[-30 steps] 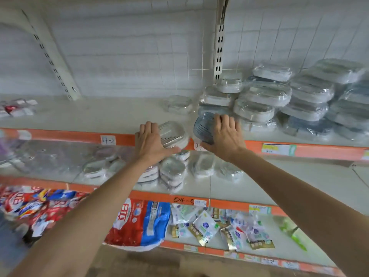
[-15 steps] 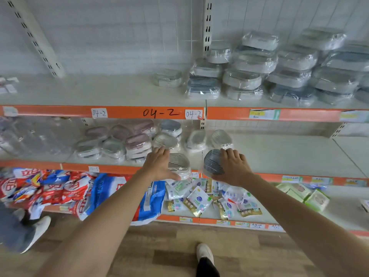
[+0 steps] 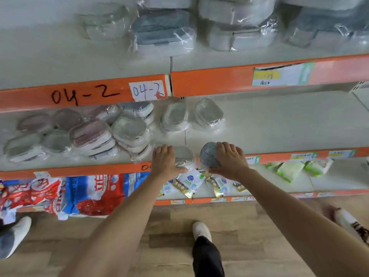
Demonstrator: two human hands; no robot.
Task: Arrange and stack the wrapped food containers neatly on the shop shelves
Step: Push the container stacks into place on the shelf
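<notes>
Placing step: the left hand (image 3: 165,160) grasps a clear wrapped container (image 3: 184,156) and the right hand (image 3: 229,158) grasps a grey-blue one (image 3: 208,154) — both at the front edge of the middle shelf (image 3: 279,124). Next, probably, slide them inward beside the two clear containers (image 3: 191,114) behind — keeping rows aligned.

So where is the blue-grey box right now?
In the right hand, the blue-grey box sits at the middle shelf's front edge, right of the clear box.
</notes>
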